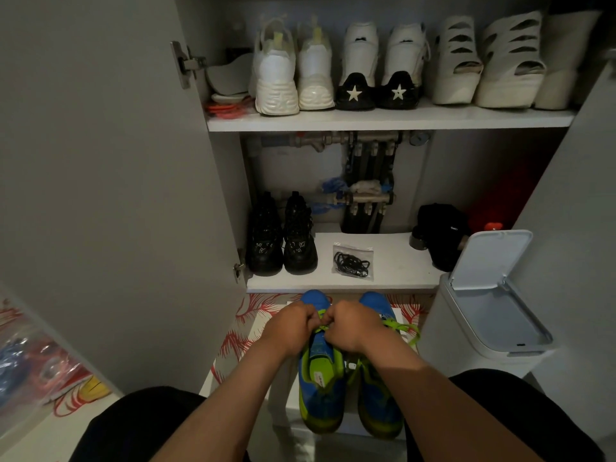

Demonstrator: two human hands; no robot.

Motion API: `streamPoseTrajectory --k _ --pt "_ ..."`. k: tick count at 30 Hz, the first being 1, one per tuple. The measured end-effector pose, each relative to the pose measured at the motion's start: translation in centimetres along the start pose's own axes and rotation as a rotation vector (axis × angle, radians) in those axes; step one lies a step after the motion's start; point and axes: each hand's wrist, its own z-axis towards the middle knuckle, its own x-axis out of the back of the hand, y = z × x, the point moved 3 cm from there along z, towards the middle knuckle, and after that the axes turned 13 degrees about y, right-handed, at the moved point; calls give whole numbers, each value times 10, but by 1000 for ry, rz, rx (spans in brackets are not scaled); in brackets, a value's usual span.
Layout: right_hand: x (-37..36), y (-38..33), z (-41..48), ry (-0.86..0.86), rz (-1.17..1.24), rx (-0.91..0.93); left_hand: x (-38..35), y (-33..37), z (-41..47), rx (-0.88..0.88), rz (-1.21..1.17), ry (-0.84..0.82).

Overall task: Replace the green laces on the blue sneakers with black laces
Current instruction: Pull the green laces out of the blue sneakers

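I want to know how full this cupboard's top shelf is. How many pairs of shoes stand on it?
3: a white chunky pair at left, a star-heeled pair in the middle, white cut-out wedges at right. More may sit hidden beyond the right edge.

Your 2 forearms reach forward and converge. Your left hand point(293, 328) and right hand point(353, 326) are both curled closed, knuckles nearly touching.

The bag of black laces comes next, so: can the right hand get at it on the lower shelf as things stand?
Probably yes. The bag of black laces lies alone on the open lower shelf, just beyond the blue sneakers, cabinet open, nothing in front. But the right hand is busy pinching the green laces and must let go first.
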Motion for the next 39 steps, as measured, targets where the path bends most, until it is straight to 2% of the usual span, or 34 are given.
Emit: streamPoseTrajectory --k 2,5,7,11,15,17,20,23,26,29,31,33,36,39 --pt "-1 2 0 8 6 -12 1 -3 1 163 -155 77" --pt "-2 3 1 18 18 -28 4 -11 5 522 -459 147" --pt "-4 3 1 33 1 -33 4 -12 8 591 -538 128" --pt "-8 1 1 132 -56 -16 4 -8 8 454 -470 118" --pt "-12 -5 1 248 -111 10 14 -5 5 174 -165 129" --pt "-13 -7 2 256 -117 22 18 3 3 27 -8 106" --pt "-15 -7 3 249 -103 22 20 13 2 -95 213 46" --pt "-15 -6 2 252 -83 -4 22 13 1 -75 276 21" --pt "-15 -4 2 231 -58 -30 27 11 0 56 233 112" --pt "-15 -1 2 206 -16 -56 39 1 2 290 72 279" --pt "-15 0 2 200 -4 -67 42 -6 3 370 -59 343" --pt "-15 -1 2 197 -14 -62 42 -7 2 350 -74 337" --pt "-16 -3 3 196 -34 -43 37 1 1 165 55 295" --pt "-17 -5 2 194 -47 -13 28 13 1 -23 20 112"
